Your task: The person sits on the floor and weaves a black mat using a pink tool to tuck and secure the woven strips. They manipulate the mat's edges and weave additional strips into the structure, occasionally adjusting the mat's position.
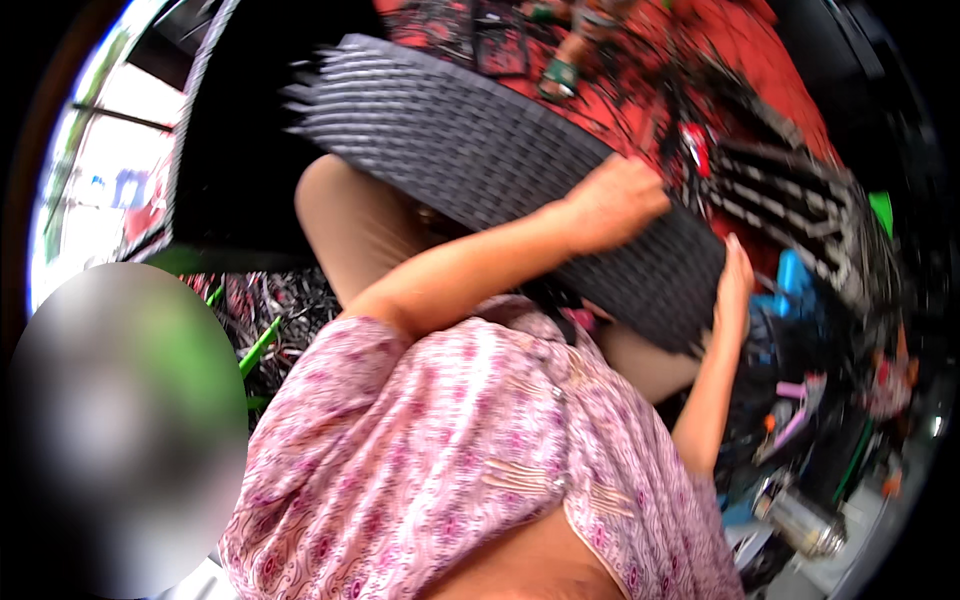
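Note:
A dark grey woven panel (pixel 450 140) of flat strips lies slantwise across my knees. Loose strip ends stick out at its far left end. Over the right part of the panel, my left hand (pixel 618 207) is closed like a fist; whatever its fingers hold is hidden. My right hand (pixel 735 285) grips the panel's right edge, fingers along the rim and thumb out of sight. Motion blurs both hands and the weave a little.
Dark strips lie scattered over a red floor covering (pixel 770 50). Beyond the panel is another person's foot in a green sandal (pixel 558 78). A bundle of dark strips (pixel 790 200), a purple-handled tool (pixel 795 405) and a jar (pixel 808 525) are at right. A large black object (pixel 240 130) stands left.

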The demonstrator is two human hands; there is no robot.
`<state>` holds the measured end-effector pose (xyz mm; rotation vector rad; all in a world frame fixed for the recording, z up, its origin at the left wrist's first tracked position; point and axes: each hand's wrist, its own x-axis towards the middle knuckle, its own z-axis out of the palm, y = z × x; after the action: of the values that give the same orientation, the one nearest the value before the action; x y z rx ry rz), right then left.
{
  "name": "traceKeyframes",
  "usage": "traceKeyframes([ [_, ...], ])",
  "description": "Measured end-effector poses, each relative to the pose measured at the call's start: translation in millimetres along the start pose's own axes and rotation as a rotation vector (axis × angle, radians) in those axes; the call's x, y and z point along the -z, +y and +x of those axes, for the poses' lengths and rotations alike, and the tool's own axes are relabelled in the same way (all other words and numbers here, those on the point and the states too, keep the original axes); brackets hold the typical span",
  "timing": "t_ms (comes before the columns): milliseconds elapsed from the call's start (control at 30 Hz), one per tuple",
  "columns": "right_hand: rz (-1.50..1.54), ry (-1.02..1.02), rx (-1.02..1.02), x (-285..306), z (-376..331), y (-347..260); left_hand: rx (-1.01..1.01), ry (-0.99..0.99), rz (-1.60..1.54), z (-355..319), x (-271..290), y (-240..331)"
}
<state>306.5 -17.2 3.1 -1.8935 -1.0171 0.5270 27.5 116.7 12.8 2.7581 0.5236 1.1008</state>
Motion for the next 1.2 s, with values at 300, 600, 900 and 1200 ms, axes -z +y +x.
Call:
traceKeyframes([
  [300,0.733,-0.065,-0.233,-53,-31,-24,0.022,0.025,0.033,-34,43,-40],
  [600,0.536,0.045,-0.239,-48,-47,-24,0.078,-0.018,0.064,-21,46,-28],
  [900,0.318,-0.064,-0.050,-41,-72,-35,0.135,-0.235,0.136,-16,14,46],
  [1200,0.544,-0.199,0.023,-39,-91,-14,-0.001,-0.112,0.069,-41,13,39],
])
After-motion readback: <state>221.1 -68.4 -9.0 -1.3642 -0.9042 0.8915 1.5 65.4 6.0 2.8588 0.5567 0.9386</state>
